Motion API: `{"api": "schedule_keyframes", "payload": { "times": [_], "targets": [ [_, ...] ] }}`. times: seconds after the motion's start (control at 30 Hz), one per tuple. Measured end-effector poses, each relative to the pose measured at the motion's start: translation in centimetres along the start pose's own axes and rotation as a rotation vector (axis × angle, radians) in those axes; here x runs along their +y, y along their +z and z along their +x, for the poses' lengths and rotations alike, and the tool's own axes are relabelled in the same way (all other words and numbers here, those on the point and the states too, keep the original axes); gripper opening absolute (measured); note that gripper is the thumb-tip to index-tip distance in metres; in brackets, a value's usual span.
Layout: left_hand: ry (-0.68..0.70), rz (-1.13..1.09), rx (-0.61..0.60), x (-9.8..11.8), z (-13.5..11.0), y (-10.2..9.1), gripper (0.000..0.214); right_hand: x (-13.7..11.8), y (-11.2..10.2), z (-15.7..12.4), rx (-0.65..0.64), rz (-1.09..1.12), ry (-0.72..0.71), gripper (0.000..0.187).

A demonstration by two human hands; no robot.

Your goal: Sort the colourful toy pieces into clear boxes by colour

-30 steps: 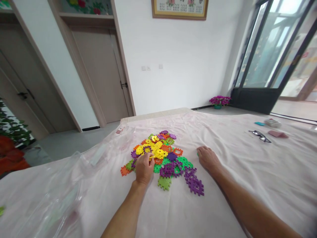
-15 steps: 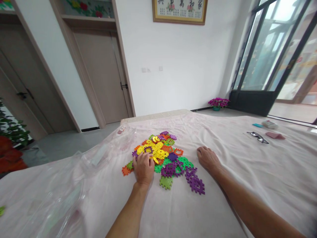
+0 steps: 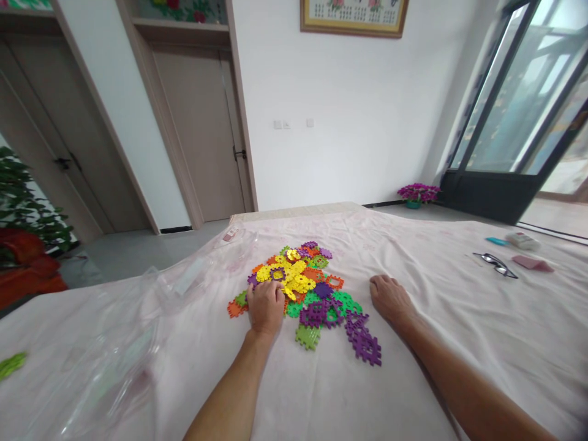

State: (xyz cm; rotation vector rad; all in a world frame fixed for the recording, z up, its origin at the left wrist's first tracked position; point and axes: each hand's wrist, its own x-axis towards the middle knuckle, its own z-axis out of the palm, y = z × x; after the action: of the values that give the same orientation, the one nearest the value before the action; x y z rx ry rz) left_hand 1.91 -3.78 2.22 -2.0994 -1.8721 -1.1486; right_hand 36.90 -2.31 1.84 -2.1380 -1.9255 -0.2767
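A heap of toothed plastic building pieces lies on the pale bed sheet (image 3: pixel 321 392), with yellow pieces (image 3: pixel 294 274) on top and orange, green and purple ones around them. My left hand (image 3: pixel 266 304) rests on the heap's near left edge, touching pieces, its fingers loosely bent and nothing visibly held. Beside it lie an orange piece (image 3: pixel 236 308) and a light green piece (image 3: pixel 307 337). Several purple pieces (image 3: pixel 365 343) spread toward the right. To the right of the heap, my right hand (image 3: pixel 390 297) lies palm down on the sheet, apart from the pieces, holding nothing.
Clear plastic packaging (image 3: pixel 114 367) spreads over the left side, with a green piece (image 3: pixel 13 365) at the far left. On the right lie glasses (image 3: pixel 496 264), a pink cloth (image 3: pixel 533 263), a white packet (image 3: pixel 522 241) and a blue item (image 3: pixel 497 241).
The view has turned slightly to the left, so the room and the glasses appear farther right. Both hands stay in nearly the same places by the heap.
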Motion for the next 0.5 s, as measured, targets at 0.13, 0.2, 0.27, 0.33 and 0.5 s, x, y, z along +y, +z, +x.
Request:
{"api": "schedule_keyframes", "payload": {
  "times": [0.13, 0.2, 0.27, 0.33, 0.5],
  "targets": [
    [0.012, 0.017, -0.004, 0.2, 0.1, -0.1, 0.019, -0.4, -0.2, -0.1, -0.022, -0.007, -0.051, 0.036],
    [0.021, 0.027, -0.004, 0.0, 0.1, -0.3, 0.019, -0.7, 0.1, -0.7, 0.003, -0.003, -0.080, 0.039],
    [0.024, 0.040, 0.001, -0.3, 0.1, -0.3, 0.021, -1.0, 0.6, -1.9, 0.032, 0.005, -0.108, 0.045],
    [0.015, 0.053, 0.014, -0.9, 0.1, -0.3, 0.023, -1.2, 1.0, -3.5, 0.043, 0.032, -0.145, 0.048],
    [-0.081, 0.076, 0.020, -2.3, 0.7, -0.2, 0.029, -0.4, 0.5, -4.3, -0.038, 0.215, -0.322, 0.045]
  ]
}}
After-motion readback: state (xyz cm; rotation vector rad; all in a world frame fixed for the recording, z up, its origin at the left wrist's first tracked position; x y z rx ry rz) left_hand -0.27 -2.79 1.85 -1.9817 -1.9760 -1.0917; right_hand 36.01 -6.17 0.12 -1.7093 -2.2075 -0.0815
